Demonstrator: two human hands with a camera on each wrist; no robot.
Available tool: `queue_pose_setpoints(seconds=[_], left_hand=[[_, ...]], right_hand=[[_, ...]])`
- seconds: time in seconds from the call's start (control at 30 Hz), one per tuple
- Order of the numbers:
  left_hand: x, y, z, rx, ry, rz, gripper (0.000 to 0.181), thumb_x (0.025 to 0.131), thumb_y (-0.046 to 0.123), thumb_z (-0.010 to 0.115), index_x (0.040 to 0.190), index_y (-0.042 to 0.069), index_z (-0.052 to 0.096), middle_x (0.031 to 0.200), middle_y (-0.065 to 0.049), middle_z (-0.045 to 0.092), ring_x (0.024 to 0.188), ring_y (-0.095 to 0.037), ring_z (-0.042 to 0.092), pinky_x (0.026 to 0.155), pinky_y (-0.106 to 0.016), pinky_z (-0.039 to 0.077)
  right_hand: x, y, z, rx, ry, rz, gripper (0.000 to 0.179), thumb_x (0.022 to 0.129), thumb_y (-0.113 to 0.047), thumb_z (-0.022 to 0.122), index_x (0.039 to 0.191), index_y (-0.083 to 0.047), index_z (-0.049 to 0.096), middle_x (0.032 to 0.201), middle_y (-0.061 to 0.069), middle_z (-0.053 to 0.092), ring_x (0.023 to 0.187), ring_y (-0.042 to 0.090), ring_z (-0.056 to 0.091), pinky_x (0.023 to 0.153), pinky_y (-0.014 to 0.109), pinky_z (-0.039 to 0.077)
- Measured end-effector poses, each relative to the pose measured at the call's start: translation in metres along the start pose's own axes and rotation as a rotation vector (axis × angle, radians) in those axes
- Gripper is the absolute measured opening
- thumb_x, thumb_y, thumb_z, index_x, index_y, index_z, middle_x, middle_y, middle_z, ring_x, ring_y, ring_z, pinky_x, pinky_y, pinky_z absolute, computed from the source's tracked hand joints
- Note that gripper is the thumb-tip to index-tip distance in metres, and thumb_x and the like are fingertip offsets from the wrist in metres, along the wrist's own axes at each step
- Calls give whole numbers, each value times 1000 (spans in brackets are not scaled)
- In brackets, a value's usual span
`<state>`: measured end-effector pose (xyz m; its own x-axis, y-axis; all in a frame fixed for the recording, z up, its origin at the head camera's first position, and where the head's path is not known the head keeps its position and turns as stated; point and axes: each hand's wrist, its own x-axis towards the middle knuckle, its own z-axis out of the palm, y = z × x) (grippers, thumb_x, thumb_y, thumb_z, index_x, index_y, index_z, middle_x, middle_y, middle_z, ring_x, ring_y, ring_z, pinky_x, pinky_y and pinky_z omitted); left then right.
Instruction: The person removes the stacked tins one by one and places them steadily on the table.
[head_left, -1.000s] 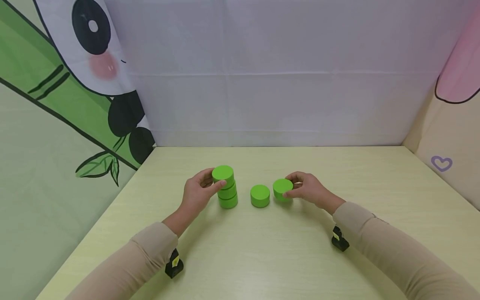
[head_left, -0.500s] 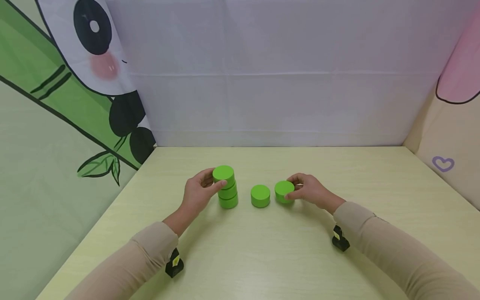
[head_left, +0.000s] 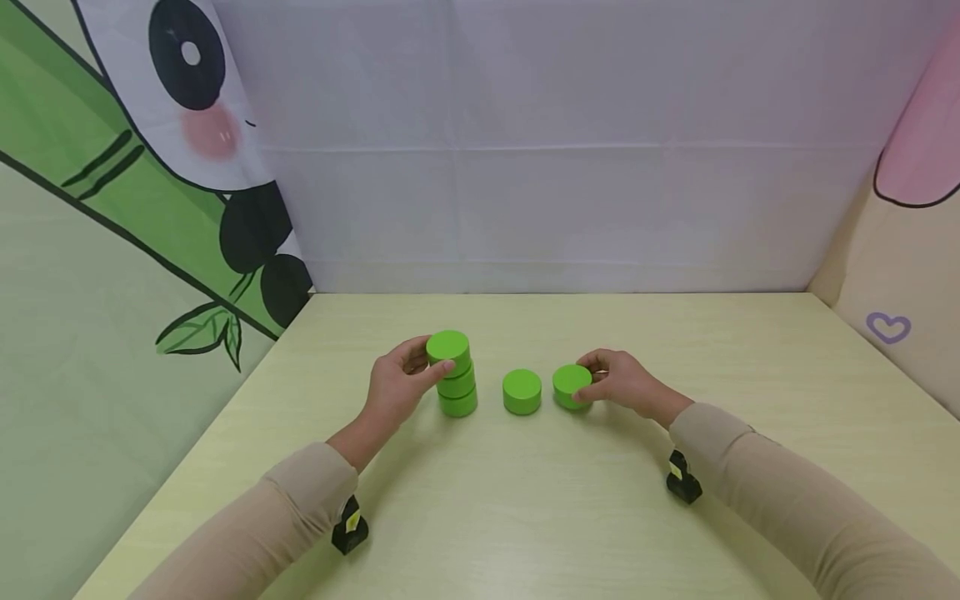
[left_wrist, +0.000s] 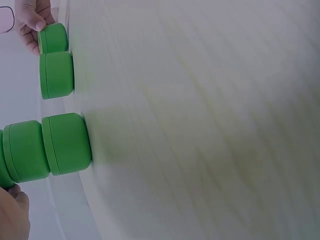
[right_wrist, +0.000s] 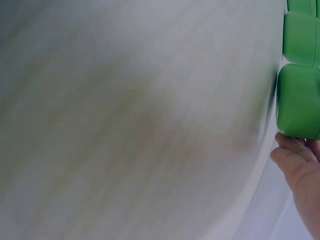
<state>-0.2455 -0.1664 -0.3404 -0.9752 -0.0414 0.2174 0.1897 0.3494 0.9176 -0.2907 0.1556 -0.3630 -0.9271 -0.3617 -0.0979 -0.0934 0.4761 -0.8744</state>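
Three round green blocks stand in a stack, seen left of centre in the head view. My left hand grips the top block between thumb and fingers; beneath it are the middle block and the bottom block. Right of the stack a single green block stands on the table, touched by neither hand. Beyond that, my right hand holds another green block by its right side. In the right wrist view this held block is right at the tabletop.
The pale wooden table reaches back to a white cloth wall. A printed cartoon sheet covers the left side, and a beige sheet with a heart the right. Small black devices hang below both sleeves.
My right hand has shifted its block slightly right and down, widening the gap to the single block. The left hand and the stack keep their places.
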Motion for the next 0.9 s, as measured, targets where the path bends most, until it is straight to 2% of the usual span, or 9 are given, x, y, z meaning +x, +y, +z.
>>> queue_pose_setpoints(seconds=[0.9], left_hand=[[1, 2, 5, 0, 22, -18, 52, 79, 22, 75, 125, 6, 56, 121, -13, 61, 112, -24, 57, 98, -33, 46]], right_hand=[[2, 3, -9, -53, 11, 27, 54, 70, -15, 80, 114, 3, 53, 106, 12, 61, 95, 20, 56, 82, 28, 48]])
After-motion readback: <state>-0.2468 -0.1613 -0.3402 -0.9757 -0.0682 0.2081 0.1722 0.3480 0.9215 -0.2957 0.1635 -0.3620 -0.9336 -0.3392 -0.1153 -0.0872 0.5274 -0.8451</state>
